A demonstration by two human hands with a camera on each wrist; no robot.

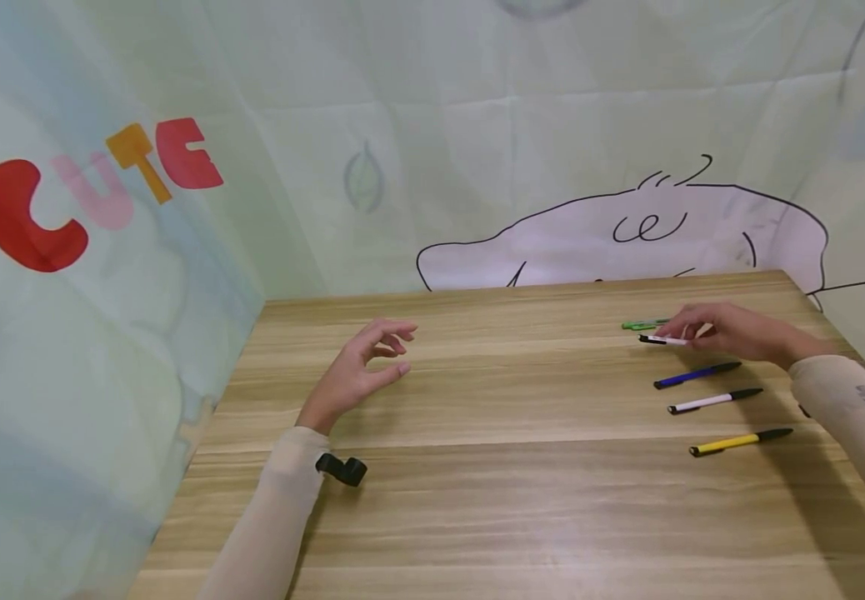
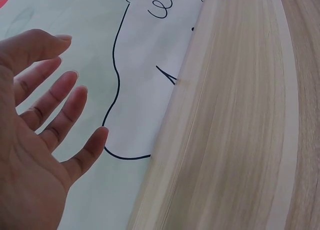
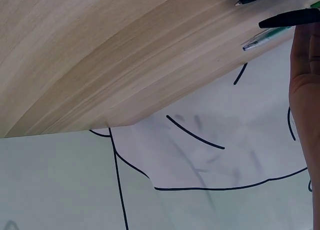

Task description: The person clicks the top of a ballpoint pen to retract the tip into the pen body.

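My right hand (image 1: pixel 736 332) pinches a white pen (image 1: pixel 665 340) with a black end, near the table's far right. In the right wrist view, this pen's other black end (image 3: pixel 287 18) sticks out beside the hand. Just behind it lies a green pen (image 1: pixel 637 325), partly hidden by the fingers; its clear tip (image 3: pixel 262 40) shows in the right wrist view. Nearer on the table are a blue pen (image 1: pixel 691 377), a second white pen (image 1: pixel 712 403) and a yellow pen (image 1: pixel 740 442). My left hand (image 1: pixel 357 371) hovers over the left side, fingers loosely bent and holding nothing.
The wood-grain table (image 1: pixel 477 500) ends at a printed cloth backdrop (image 1: pixel 372 108) behind it and on the left. A black strap piece (image 1: pixel 342 469) sits at the left wrist. The pens form a spaced column along the right side.
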